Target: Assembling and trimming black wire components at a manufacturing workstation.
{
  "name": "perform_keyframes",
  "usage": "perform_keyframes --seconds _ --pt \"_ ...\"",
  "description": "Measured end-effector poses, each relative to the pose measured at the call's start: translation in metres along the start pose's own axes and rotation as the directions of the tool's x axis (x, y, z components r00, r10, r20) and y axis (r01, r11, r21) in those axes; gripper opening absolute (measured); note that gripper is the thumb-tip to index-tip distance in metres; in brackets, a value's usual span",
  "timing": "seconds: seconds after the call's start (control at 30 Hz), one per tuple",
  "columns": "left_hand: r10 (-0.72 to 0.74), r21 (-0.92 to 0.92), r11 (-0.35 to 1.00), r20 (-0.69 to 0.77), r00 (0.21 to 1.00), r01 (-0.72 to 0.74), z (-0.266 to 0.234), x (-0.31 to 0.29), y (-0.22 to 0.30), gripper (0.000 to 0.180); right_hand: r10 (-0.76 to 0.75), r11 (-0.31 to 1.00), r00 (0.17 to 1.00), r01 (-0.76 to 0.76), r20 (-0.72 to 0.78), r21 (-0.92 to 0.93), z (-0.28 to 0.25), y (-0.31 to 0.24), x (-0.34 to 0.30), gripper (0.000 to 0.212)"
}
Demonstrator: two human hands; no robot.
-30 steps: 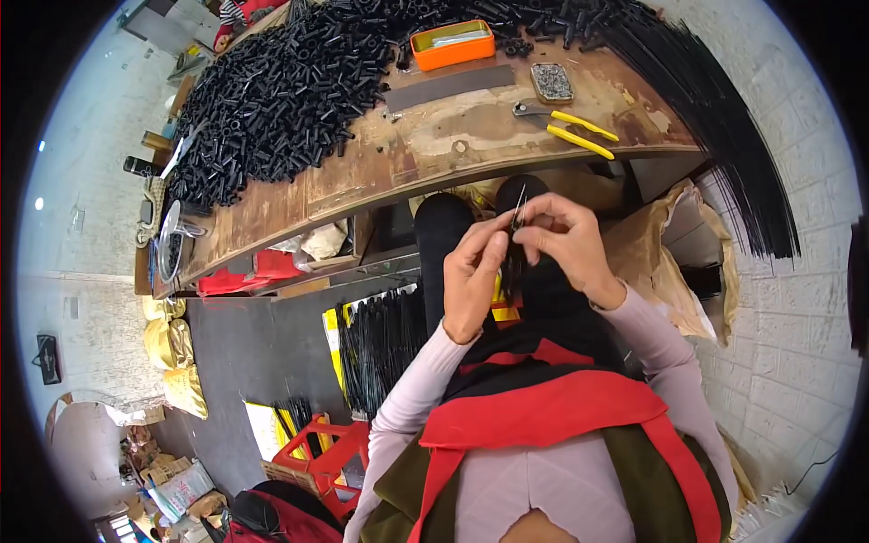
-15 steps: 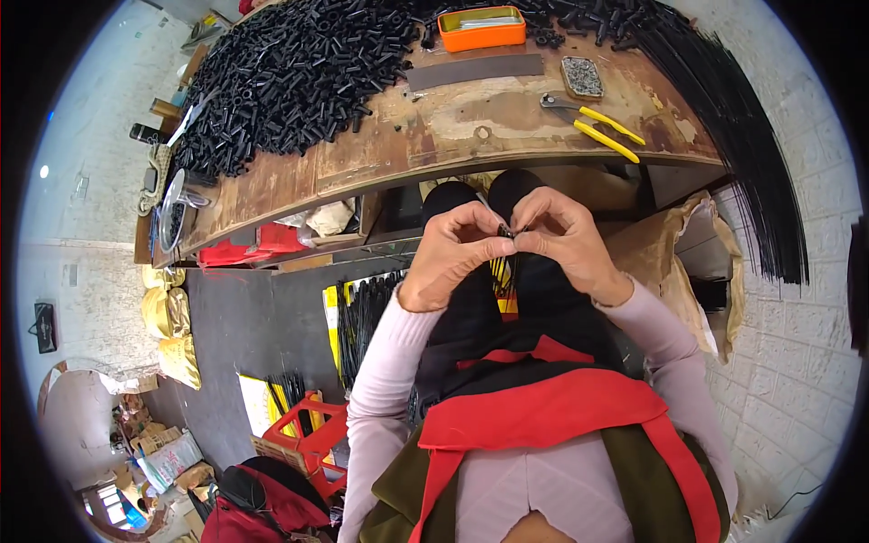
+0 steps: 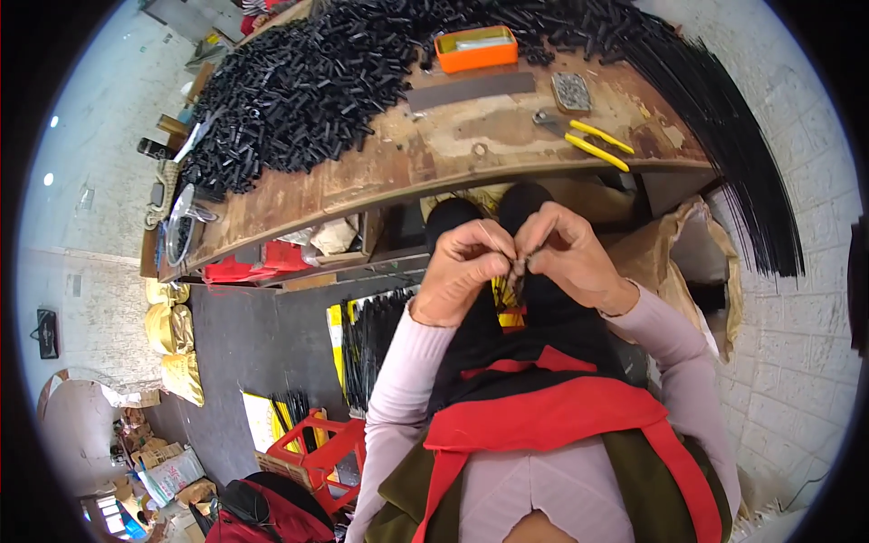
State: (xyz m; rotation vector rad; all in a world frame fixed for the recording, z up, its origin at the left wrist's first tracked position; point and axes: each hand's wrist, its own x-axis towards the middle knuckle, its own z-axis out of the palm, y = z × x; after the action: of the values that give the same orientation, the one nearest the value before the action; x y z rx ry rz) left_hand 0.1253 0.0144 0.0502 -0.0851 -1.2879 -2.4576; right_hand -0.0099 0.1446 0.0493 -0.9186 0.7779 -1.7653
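Above my lap, both hands meet fingertip to fingertip. My left hand (image 3: 463, 273) is closed in a pinch, with a thin pale line by its index finger; what it grips is too small to name. My right hand (image 3: 579, 262) also pinches, and a small dark piece shows at its thumb and fingertips. Beyond my hands, on the wooden bench (image 3: 380, 172), lie yellow-handled pliers (image 3: 597, 149), a clear box of small metal pieces (image 3: 571, 92), an orange tray (image 3: 476, 52) and a flat dark strip (image 3: 471, 90).
A heap of short black tubes (image 3: 299, 90) covers the bench's far left. Long black rods (image 3: 733, 154) hang over its right end. An open paper sack (image 3: 697, 253) stands below on the right. At left are a red stool (image 3: 330, 452) and bundled black rods (image 3: 371, 335) on the floor.
My hands have shifted slightly down and right in the picture, and the fingers have turned and loosened a little around the small dark piece. The view has tilted slightly.
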Motion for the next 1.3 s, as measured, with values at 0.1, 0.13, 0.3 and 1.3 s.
perform_keyframes --seconds 0.1,0.13,0.3,1.3 --pt "-0.043 0.004 0.999 0.021 0.999 0.043 0.007 -0.003 -0.001 0.028 0.006 0.988 0.996 -0.02 0.094 0.153 -0.002 0.0 -0.001 0.017" --pt "-0.037 0.003 0.999 0.033 0.999 0.037 0.009 -0.004 -0.002 0.028 0.022 0.96 0.993 -0.053 0.115 0.273 -0.001 0.0 -0.002 0.017" --pt "0.048 0.078 0.996 -0.218 0.975 -0.031 0.029 -0.006 -0.009 0.017 -0.094 0.994 0.992 0.098 -0.089 0.049 0.004 -0.006 -0.002 0.02" --pt "-0.152 0.182 0.962 -0.264 0.953 0.204 -0.041 0.042 0.019 0.025 -0.185 0.062 0.981 -0.053 -0.063 -0.997 -0.273 -0.086 0.224 0.018"
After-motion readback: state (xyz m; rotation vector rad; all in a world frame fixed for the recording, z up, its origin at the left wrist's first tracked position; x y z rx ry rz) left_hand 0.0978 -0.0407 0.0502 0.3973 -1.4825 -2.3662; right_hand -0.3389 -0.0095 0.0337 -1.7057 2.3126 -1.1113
